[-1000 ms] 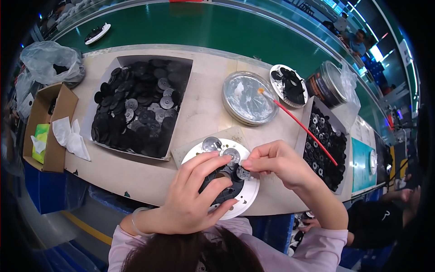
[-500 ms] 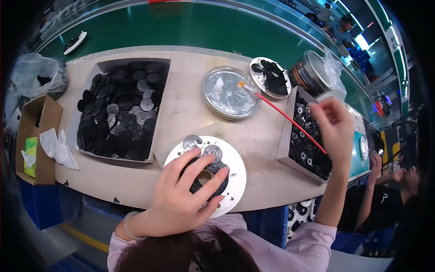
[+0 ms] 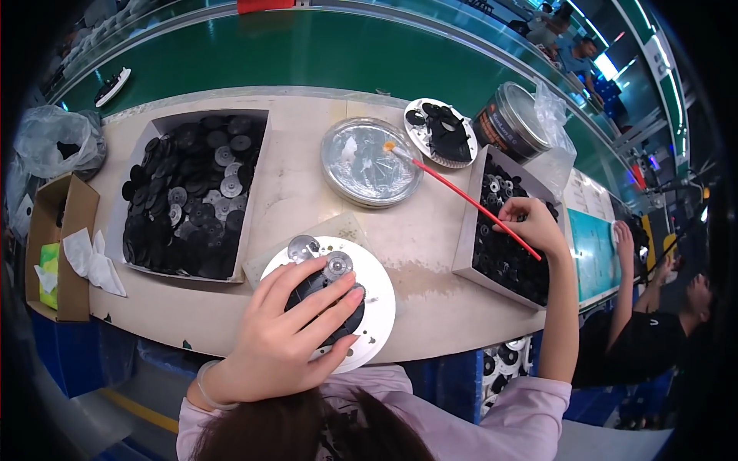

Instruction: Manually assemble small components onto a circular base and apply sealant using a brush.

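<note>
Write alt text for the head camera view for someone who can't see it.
A person's left hand presses a black round part onto a white disc on a workbench, while the right hand reaches into a box of small black parts. A larger tray of black discs sits at left.

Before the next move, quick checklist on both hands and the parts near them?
1. Left hand pressing the black round part on the white round plate: ok, fingers spread over it.
2. Plate fully on the beige worktop: not ok, its near edge overhangs the front.
3. Right hand in the grey tray of small black parts: ok, fingertips among them.
4. Part pinched in right hand: cannot tell, fingertips hide it.
5. Red-handled brush clear of right hand: not ok, handle passes under the fingers.
6. Clear round dish upright under the brush tip: ok.
</note>
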Demonstrator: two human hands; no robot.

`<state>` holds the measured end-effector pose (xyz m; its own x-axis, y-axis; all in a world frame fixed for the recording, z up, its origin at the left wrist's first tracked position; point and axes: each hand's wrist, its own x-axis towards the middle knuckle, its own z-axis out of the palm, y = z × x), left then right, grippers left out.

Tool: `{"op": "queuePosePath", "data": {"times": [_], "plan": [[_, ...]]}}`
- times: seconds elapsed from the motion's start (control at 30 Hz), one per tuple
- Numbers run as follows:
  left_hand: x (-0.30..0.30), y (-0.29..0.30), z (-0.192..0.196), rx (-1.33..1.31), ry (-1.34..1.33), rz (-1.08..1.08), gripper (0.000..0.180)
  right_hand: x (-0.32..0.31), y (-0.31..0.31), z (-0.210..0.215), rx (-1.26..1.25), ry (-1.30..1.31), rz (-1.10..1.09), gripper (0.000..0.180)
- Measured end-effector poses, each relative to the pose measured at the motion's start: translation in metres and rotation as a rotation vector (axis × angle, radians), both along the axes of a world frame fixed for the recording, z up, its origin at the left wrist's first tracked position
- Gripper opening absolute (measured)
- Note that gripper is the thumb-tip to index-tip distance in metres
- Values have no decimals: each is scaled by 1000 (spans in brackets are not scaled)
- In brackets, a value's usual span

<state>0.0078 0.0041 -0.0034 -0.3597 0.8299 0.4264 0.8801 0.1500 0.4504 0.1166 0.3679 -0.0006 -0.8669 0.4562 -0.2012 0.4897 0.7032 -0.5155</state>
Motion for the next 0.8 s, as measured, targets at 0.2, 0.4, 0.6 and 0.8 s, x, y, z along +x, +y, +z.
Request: {"op": "queuePosePath", "data": {"times": [0.2, 0.4, 0.6, 0.8], "plan": [[1, 2, 1, -3, 0, 4, 39, 9, -9, 25, -3, 437, -111, 7], [-2, -2, -3, 18, 8, 14, 40, -15, -118, 41, -324, 665, 153, 14], [2, -2, -10, 42, 64, 18, 42, -43, -169, 31, -535, 368, 63, 7], [6, -4, -13, 98, 138, 46, 37, -78, -154, 34, -770, -121, 146, 11]]}}
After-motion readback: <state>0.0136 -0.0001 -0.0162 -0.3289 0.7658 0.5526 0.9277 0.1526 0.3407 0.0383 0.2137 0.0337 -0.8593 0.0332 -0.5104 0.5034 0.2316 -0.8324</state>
